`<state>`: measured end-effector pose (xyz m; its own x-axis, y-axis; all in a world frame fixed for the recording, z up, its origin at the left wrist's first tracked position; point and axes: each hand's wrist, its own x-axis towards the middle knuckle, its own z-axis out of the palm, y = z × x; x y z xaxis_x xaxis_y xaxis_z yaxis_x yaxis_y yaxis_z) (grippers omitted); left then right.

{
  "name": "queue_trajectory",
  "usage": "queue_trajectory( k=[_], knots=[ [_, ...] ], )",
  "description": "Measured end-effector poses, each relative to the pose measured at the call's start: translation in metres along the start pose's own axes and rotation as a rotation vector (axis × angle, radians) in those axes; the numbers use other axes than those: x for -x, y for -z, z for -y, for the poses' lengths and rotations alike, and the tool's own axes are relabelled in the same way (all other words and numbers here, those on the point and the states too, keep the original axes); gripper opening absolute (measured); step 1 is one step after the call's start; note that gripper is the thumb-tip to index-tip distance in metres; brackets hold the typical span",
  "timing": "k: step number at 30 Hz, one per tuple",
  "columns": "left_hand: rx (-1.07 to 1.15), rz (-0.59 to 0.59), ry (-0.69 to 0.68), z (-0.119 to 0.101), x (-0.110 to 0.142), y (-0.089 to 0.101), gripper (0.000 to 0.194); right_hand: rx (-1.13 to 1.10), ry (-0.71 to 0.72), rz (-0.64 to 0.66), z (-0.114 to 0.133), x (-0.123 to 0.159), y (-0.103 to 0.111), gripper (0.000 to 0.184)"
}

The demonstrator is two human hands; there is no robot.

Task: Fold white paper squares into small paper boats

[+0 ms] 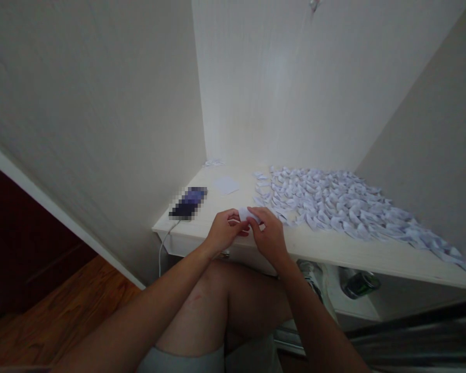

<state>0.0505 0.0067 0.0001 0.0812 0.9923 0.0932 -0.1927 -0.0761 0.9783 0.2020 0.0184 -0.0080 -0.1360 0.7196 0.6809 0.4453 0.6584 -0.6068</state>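
Between my two hands, just above the front edge of the white desk (202, 228), is a small piece of white paper (247, 214). My left hand (227, 228) pinches its left side with thumb and fingers. On the other side, my right hand (267, 228) grips the paper, thumb tip close to the left thumb. Fingers cover part of the paper, so its exact folds are hidden. Past my right hand spreads a large heap of folded white paper pieces (326, 199). A flat white paper sheet (226, 185) lies behind my left hand.
A blurred-out phone (189, 203) lies at the desk's left, a white cable (161, 254) hanging from it over the edge. More paper bits (214, 162) sit in the back left corner. Walls enclose three sides. On a shelf below rests a green glass jar (359, 283).
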Motion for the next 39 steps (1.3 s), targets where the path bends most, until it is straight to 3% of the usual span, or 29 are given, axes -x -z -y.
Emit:
queue_trajectory(
  k=[3,9,15,21,27,33,39],
  knots=[
    [-0.015,0.028,-0.015,-0.001,0.002,0.0,0.035,-0.118,-0.088,0.002,0.002,-0.001,0.007,0.02],
    [-0.101,0.118,0.0,0.002,0.002,0.007,0.028,-0.431,-0.412,0.316,-0.004,-0.009,0.03,0.025],
    [-0.117,0.198,0.037,0.0,0.003,0.009,0.03,-0.586,-0.55,0.421,-0.009,-0.011,0.04,0.028],
    [-0.173,0.232,0.045,-0.004,0.003,0.012,0.024,-0.644,-0.533,0.496,-0.011,-0.009,0.043,0.027],
    [-0.137,0.2,0.022,0.001,0.001,0.012,0.024,-0.558,-0.457,0.356,-0.009,-0.008,0.039,0.015],
    [-0.095,0.138,0.034,0.005,-0.001,0.009,0.028,-0.443,-0.349,0.334,-0.007,-0.006,0.036,0.013],
    [-0.142,0.118,0.034,0.005,0.0,0.008,0.028,-0.462,-0.384,0.296,-0.009,-0.006,0.032,0.014]
  ],
)
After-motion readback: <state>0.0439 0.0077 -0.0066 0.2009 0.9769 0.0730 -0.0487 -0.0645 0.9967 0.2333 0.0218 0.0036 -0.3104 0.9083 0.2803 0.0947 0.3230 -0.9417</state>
